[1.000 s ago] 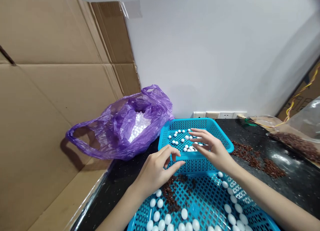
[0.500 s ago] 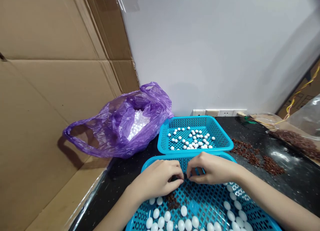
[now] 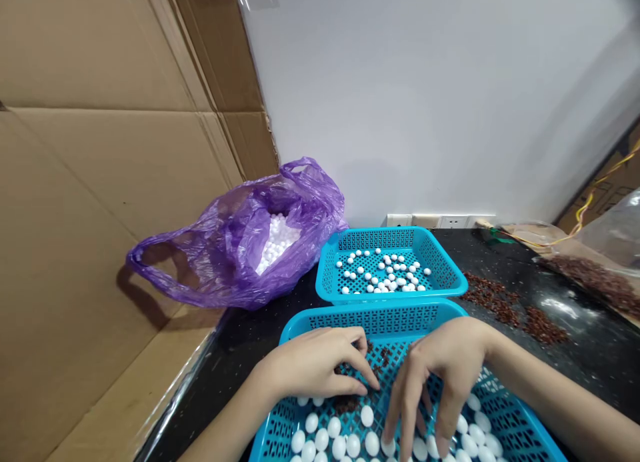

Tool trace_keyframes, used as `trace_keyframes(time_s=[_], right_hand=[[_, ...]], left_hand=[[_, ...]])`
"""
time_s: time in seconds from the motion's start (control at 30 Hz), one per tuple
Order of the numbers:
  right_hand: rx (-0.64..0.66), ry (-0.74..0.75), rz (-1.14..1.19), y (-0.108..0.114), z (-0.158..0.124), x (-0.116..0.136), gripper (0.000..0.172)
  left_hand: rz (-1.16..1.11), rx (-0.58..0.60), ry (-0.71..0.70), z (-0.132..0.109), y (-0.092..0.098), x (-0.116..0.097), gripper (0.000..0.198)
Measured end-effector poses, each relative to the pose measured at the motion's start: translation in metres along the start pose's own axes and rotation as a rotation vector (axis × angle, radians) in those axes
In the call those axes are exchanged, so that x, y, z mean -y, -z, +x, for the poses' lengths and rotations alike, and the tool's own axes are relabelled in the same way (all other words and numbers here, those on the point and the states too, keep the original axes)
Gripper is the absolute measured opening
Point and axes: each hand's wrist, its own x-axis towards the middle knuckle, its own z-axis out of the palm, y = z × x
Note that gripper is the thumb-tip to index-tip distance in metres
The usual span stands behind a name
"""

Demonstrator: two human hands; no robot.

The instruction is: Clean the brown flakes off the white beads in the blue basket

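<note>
My left hand (image 3: 325, 365) is over the near blue plastic basket (image 3: 295, 322). Its thumb and forefinger are slightly apart above small dark brown bits (image 3: 347, 403), and nothing shows between them. My right hand (image 3: 437, 379) reaches down into the same basket with fingers spread. Its fingertips are at the white egg-shaped pieces (image 3: 371, 443) lying along the near side, and a fingertip seems to touch one. More white pieces (image 3: 483, 421) lie on the right side of this basket.
Behind stands a second blue basket (image 3: 324, 275) with smaller-looking white oval pieces (image 3: 393, 283). A purple plastic bag (image 3: 235, 249) holds many white pieces. Brown bits (image 3: 545, 325) lie on the black countertop (image 3: 595, 362). Cardboard (image 3: 100, 182) borders the left, sockets (image 3: 453, 221) line the wall.
My right hand has moved from beside the left hand toward the near white pieces, its fingers spreading. My left hand has opened a little and shifted slightly nearer. Brown bits between the hands are uncovered.
</note>
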Motion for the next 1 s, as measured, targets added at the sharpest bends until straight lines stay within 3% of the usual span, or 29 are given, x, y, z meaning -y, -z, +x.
trace_keyframes(time_s=[0.17, 0.3, 0.37, 0.6, 0.83, 1.0], right_hand=[[0.026, 0.015, 0.043, -0.01, -0.002, 0.001, 0.033], [0.437, 0.02, 0.041, 0.002, -0.001, 0.007, 0.03], [0.541, -0.025, 0.021, 0.009, 0.001, 0.007, 0.031], [0.517, -0.161, 0.033, 0.008, 0.003, 0.005, 0.026], [0.448, -0.232, 0.078, 0.006, 0.005, 0.0, 0.011], [0.338, -0.168, 0.083, 0.005, 0.005, -0.009, 0.023]], left_hand=[[0.003, 0.008, 0.022, 0.0, -0.002, 0.002, 0.02], [0.029, -0.018, 0.05, 0.001, -0.004, 0.003, 0.014], [0.052, -0.022, 0.066, 0.002, -0.004, 0.004, 0.012], [0.112, -0.003, 0.061, 0.003, -0.003, 0.004, 0.003], [0.044, -0.209, 0.021, 0.005, -0.001, -0.003, 0.004], [0.029, -0.374, 0.055, 0.003, 0.0, -0.003, 0.014]])
